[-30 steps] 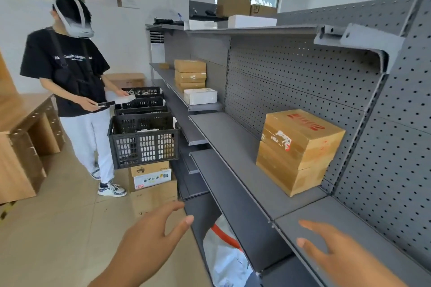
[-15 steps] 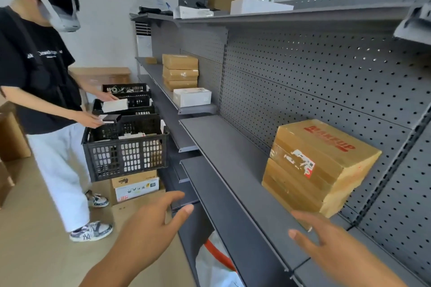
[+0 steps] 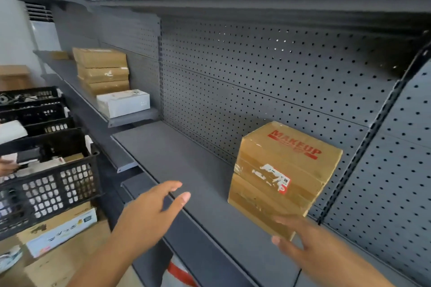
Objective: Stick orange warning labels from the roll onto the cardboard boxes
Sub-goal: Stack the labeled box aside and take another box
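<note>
my left hand (image 3: 149, 214) hovers open over the front edge of the grey shelf (image 3: 177, 161), fingers spread, holding nothing. my right hand (image 3: 303, 242) is open too, fingers straight, at the lower near corner of the cardboard box (image 3: 279, 177) marked makeup; i cannot tell if it touches. the box sits on the shelf against the pegboard (image 3: 268, 72)

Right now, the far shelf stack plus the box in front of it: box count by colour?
Brown cardboard boxes: 3, stacked
White box: 1
Total: 4
</note>
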The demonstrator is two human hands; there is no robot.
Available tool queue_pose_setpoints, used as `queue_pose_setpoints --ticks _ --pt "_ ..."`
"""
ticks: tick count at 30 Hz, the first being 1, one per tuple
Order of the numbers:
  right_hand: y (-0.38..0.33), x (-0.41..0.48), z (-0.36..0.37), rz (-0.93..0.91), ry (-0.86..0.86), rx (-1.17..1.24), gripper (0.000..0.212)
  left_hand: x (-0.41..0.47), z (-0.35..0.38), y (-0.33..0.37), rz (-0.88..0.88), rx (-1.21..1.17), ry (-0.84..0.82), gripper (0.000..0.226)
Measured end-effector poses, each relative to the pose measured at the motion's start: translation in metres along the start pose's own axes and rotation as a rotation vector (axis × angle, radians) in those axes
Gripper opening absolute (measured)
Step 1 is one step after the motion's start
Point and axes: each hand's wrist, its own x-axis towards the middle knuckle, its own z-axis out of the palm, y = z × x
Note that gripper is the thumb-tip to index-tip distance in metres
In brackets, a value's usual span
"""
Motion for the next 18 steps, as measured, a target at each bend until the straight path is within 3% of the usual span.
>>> queue_pose_setpoints --ticks 2,6,13,18 --pt "-0.006 0.004 -0.001 0.042 0.043 -0.001 0.077 0.025 -0.003 0.000 0.051 0.010 -0.045 0.054" --pt "-0.011 0.004 -0.009 0.119 0.152 0.078 0.048 0.071 -0.005 0.002 0.154 0.005 -0.118 0.051" --pt "0.011 -0.014 -0.042 0.320 0.306 0.301 0.026 0.137 0.023 0.032 0.147 -0.315 -0.339 0.044" --pt "0.042 0.005 -0.054 0.422 0.461 0.511 0.053 0.184 0.052 0.062 0.036 -0.586 -0.444 0.058"
